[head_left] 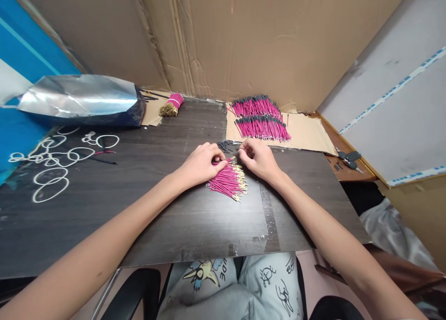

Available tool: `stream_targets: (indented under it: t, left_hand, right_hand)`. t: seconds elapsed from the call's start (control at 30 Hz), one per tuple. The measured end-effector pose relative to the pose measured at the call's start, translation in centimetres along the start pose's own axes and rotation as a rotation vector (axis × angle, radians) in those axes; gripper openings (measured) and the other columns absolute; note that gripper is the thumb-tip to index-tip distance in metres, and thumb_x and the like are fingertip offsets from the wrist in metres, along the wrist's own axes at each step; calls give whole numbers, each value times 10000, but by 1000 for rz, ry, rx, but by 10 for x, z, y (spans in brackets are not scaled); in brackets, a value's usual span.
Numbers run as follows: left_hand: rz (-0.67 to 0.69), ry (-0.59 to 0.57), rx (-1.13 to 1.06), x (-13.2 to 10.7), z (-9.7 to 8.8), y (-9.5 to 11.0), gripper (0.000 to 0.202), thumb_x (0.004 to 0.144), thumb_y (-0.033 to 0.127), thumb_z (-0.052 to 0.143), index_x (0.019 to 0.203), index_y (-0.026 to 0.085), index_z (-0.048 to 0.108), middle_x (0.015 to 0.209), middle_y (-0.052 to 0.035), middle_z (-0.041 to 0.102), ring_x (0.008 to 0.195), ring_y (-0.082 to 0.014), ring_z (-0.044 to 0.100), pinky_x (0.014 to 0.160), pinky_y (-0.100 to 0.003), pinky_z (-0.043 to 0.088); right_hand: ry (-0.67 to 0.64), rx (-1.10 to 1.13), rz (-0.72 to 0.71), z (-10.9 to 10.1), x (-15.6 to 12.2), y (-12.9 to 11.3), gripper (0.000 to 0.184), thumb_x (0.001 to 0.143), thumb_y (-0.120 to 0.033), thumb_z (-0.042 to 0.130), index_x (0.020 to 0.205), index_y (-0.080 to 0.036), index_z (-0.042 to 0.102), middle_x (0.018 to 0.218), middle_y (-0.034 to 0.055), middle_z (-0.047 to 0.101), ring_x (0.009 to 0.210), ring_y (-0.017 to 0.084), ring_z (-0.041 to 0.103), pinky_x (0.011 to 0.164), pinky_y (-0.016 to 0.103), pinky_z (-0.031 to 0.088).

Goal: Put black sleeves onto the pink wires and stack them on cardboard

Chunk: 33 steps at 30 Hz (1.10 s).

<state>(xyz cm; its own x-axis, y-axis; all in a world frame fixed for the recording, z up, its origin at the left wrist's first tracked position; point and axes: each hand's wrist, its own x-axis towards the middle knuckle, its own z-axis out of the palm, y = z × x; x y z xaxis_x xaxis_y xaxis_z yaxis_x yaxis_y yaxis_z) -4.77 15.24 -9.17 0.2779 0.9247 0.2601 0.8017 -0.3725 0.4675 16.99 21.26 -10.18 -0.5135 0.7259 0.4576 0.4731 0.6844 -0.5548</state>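
Note:
A pile of short magenta wires [227, 180] with gold-coloured tips lies on the dark table. At its upper left, my left hand [205, 161] is closed, thumb and forefinger pinching one magenta wire whose gold tip points right. My right hand [256, 155] is just right of that tip, fingers curled with thumb and forefinger together; what it holds, if anything, is too small to make out. Between and behind the hands lie small black sleeves [226, 146]. Farther back, two rows of magenta wires with black ends [263, 127] rest on a cardboard sheet [310, 133].
A bound bundle of magenta wires [174, 102] stands at the back, beside a silver bag [80, 97]. White rubber bands [52, 169] are scattered at left. Black-handled cutters [349, 159] lie at far right. Cardboard [244, 41] walls the table's back.

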Motion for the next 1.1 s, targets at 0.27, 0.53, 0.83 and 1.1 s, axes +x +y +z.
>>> stream_targets:
  t: [0.27, 0.53, 0.83, 1.1]
  left_hand:
    - [-48, -96, -44, 3, -2, 0, 93, 828, 210, 612, 752, 184, 659, 777, -20, 620, 783, -195, 529, 790, -343, 389]
    - [6, -111, -63, 0, 1, -8, 115, 876, 249, 574, 790, 184, 613, 822, -12, 605, 807, -191, 526, 824, -347, 371]
    - [-41, -106, -197, 2, -5, -10, 145, 880, 251, 539, 775, 183, 613, 835, -24, 613, 783, -179, 542, 745, -315, 395]
    - [-25, -81, -217, 1, -7, -8, 133, 878, 243, 530, 773, 183, 585, 816, -15, 613, 724, -156, 538, 693, -297, 396]
  right_hand:
    - [5, 40, -15, 1, 1, 2, 52, 855, -162, 588, 844, -209, 571, 753, -9, 617, 684, 155, 567, 673, 285, 430]
    - [-39, 98, -46, -1, 0, -1, 48, 850, -167, 581, 834, -210, 569, 748, -9, 608, 660, 147, 542, 649, 276, 430]
    - [-52, 184, -18, -5, 0, -2, 26, 841, -181, 584, 837, -206, 580, 738, -14, 598, 629, 136, 522, 597, 262, 406]
    - [-92, 352, 74, -3, -1, -3, 78, 898, -270, 591, 878, -195, 598, 743, -10, 604, 613, 123, 545, 588, 258, 430]
